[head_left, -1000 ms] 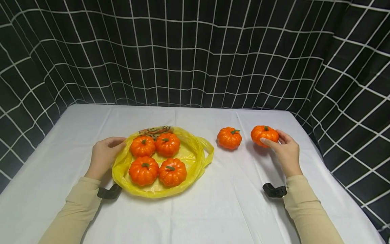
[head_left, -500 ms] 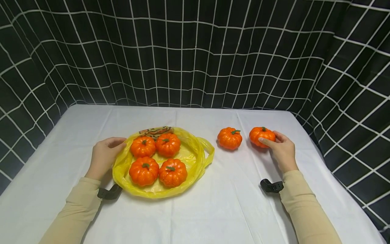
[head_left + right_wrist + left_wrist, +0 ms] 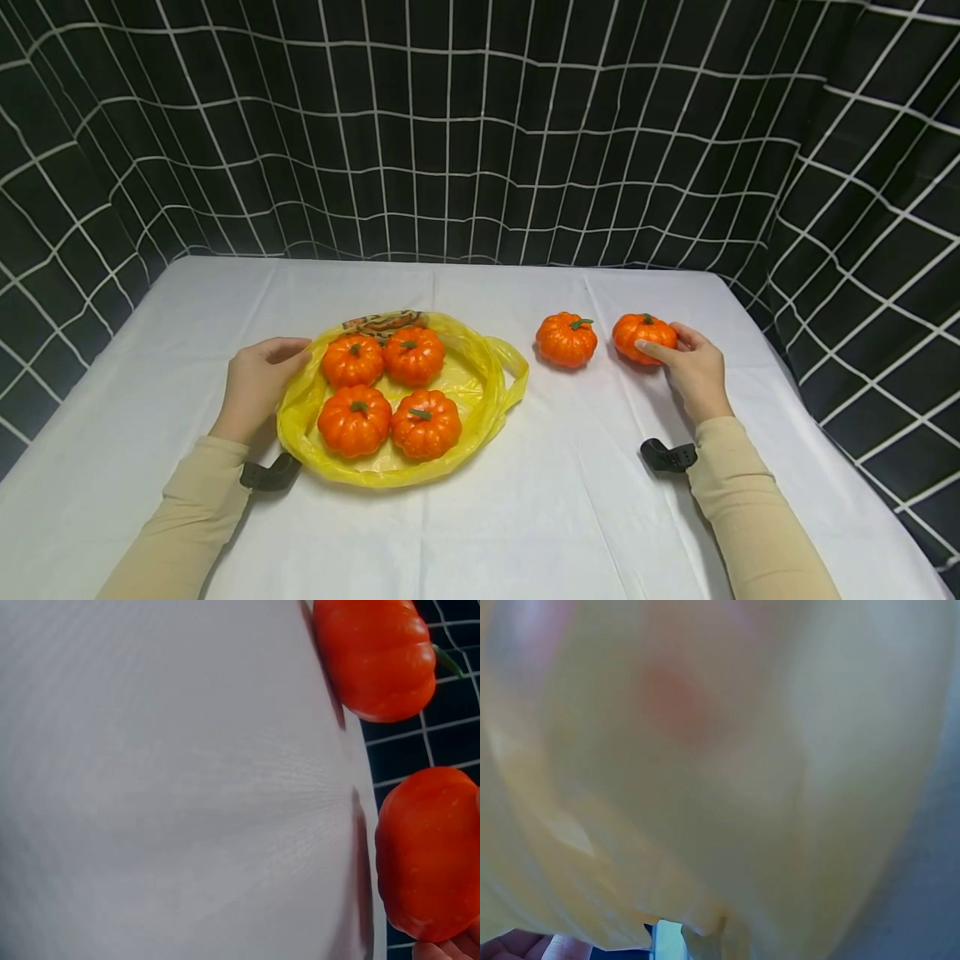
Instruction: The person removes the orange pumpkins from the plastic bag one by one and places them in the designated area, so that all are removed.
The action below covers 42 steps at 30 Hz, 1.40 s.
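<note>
My left hand (image 3: 253,382) pinches the left rim of a yellow plastic bag (image 3: 468,383), which lies spread with its mouth facing up. Inside it sit several small orange pumpkins (image 3: 355,422) with green stems. In the left wrist view the bag's film (image 3: 705,825) covers nearly everything, and some fingers (image 3: 562,949) show at the bottom. On the right, my right hand (image 3: 697,373) holds another small pumpkin (image 3: 641,337) between thumb and fingers. Whether that pumpkin (image 3: 431,855) touches the cloth I cannot tell. Just left of it another pumpkin (image 3: 566,340) rests on the table.
A white cloth (image 3: 525,500) covers the table. Dark curtains (image 3: 465,125) with a white grid stand behind and at both sides. The bag's handle loop (image 3: 516,367) reaches right, towards the loose pumpkin. A black strap (image 3: 667,457) is on each wrist.
My right hand has shifted slightly left with the pumpkin in its grip, and the pumpkin appears a little lower. My left hand and the bag have stayed in place.
</note>
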Tool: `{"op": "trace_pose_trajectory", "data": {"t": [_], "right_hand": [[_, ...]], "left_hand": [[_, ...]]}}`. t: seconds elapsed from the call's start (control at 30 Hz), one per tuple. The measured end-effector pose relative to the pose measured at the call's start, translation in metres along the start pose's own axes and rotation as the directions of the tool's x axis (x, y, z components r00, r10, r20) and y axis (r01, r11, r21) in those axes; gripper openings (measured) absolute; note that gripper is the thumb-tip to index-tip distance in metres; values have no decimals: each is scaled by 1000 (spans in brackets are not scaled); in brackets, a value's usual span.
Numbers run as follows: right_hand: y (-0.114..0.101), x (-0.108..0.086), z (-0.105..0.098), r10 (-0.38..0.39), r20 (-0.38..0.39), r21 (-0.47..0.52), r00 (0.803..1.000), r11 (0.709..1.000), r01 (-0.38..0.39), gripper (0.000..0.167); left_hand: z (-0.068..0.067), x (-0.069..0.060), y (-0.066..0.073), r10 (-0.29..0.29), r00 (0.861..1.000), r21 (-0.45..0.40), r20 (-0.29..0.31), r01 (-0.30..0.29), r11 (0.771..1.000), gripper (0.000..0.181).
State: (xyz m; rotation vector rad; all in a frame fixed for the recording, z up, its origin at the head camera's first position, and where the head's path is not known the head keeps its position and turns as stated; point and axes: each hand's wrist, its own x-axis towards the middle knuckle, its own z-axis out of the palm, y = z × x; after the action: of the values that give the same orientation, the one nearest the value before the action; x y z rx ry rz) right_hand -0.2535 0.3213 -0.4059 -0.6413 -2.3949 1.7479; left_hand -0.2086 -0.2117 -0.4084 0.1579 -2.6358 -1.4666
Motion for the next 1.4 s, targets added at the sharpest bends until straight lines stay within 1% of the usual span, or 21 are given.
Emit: {"op": "trace_pose_trajectory", "data": {"t": [0.33, 0.6, 0.77, 0.93, 1.23, 1.4], "right_hand": [[1, 1, -1, 12, 7, 9, 1000, 1000, -12, 86], [2, 1, -3, -7, 37, -26, 999, 1000, 8, 85], [2, 2, -3, -8, 60, -48, 998, 999, 11, 87], [2, 2, -2, 2, 63, -76, 998, 997, 2, 90], [4, 2, -3, -4, 70, -92, 998, 996, 10, 91], [6, 1, -4, 4, 71, -104, 997, 995, 3, 90]], "left_hand": [[0, 0, 1, -6, 1000, -6, -2, 6, 1000, 34], [-1, -1, 1, -12, 1000, -1, -2, 12, 1000, 34], [-1, -1, 1, -15, 1000, 1, -2, 15, 1000, 34], [0, -1, 0, -5, 1000, 5, -1, 5, 1000, 34], [1, 0, -1, 5, 1000, 14, 4, -5, 1000, 33], [1, 0, 0, -3, 1000, 21, 4, 3, 1000, 33]]}}
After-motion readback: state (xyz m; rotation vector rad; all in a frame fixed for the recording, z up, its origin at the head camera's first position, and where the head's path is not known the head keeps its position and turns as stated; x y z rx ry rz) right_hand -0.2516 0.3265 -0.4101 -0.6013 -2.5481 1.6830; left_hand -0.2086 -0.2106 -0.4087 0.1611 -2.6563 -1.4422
